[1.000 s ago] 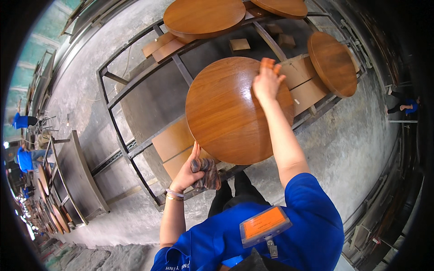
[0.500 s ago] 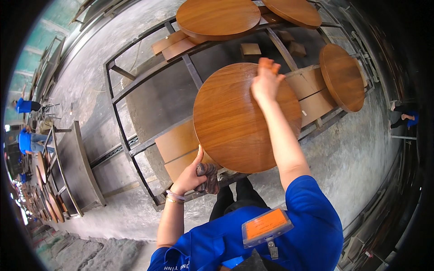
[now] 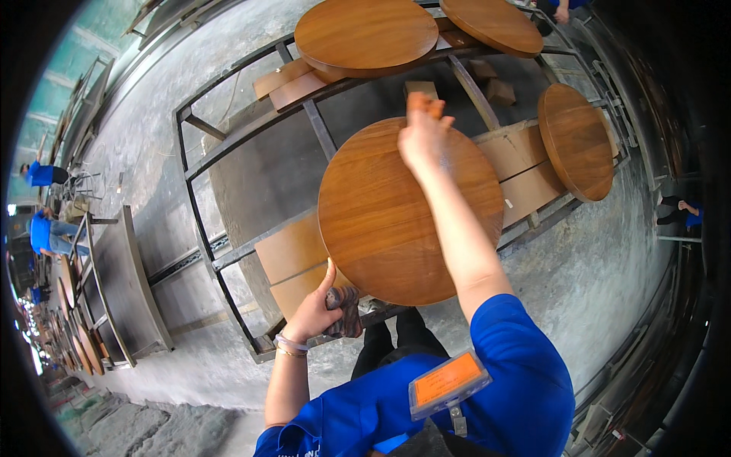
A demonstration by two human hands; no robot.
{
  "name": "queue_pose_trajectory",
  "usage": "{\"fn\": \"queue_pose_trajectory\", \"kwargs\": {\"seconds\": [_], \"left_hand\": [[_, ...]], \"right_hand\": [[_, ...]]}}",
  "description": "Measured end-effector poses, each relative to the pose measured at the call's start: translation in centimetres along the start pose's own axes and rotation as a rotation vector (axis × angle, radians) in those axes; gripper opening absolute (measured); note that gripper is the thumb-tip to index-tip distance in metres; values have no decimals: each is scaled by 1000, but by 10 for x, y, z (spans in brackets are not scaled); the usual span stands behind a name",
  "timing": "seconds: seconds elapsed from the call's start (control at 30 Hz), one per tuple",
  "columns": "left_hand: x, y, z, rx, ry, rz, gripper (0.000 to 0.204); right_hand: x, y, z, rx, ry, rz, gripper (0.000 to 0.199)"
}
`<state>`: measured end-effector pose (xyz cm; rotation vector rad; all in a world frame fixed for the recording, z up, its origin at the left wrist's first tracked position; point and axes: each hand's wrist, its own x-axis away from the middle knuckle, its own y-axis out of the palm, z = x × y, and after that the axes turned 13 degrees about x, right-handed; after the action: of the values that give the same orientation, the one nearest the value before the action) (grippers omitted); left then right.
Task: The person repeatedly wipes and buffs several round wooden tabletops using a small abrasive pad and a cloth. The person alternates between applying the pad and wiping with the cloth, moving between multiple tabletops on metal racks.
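A round brown wood-grain tabletop (image 3: pixel 381 221) lies in front of me, raised on a dark metal frame rack. My right hand (image 3: pixel 421 137) reaches across to its far rim. Its fingers are smeared by motion, with orange-brown at the tips, and whether they hold anything is unclear. At the near left edge, my left hand (image 3: pixel 311 314) has its thumb up against the rim. The other fingers wrap a bunched grey striped cloth (image 3: pixel 346 311).
Brown boards (image 3: pixel 293 247) lie across the metal frame (image 3: pixel 199 221) under the tabletop. More round tops rest at the far side (image 3: pixel 365 34) and right (image 3: pixel 575 141). Small blocks (image 3: pixel 499 91) sit beyond. People in blue stand at the left (image 3: pixel 44 232) and far right.
My right hand has moved left along the far rim. The tabletop appears slightly lower and farther left in view, as does my left hand, still with the cloth.
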<state>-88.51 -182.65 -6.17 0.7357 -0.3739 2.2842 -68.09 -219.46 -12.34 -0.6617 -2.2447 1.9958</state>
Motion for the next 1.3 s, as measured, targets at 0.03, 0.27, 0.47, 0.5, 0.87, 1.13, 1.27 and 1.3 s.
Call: {"fn": "queue_pose_trajectory", "kwargs": {"seconds": [0.03, 0.27, 0.47, 0.5, 0.87, 1.13, 1.27, 1.3], "left_hand": [[-1, 0, 0, -17, -13, 3, 117], [-2, 3, 1, -176, 42, 47, 119], [-2, 9, 6, -52, 25, 49, 120], [-2, 9, 6, -82, 63, 55, 121], [-3, 15, 2, -40, 39, 64, 120], [-5, 19, -3, -59, 80, 82, 117], [-11, 18, -3, -47, 27, 78, 117], [-11, 17, -2, -55, 15, 77, 118]], "right_hand": [[-8, 2, 19, 35, 150, 44, 76], [34, 14, -118, -161, -375, 87, 74], [-6, 16, -56, -13, -271, 196, 73], [-19, 16, -23, 16, -130, 175, 73], [61, -1, -137, -347, -522, 62, 66], [19, -12, 92, 81, 142, 49, 75], [31, -10, 77, 62, 141, 93, 83], [44, -9, 45, 44, 5, 117, 78]]}}
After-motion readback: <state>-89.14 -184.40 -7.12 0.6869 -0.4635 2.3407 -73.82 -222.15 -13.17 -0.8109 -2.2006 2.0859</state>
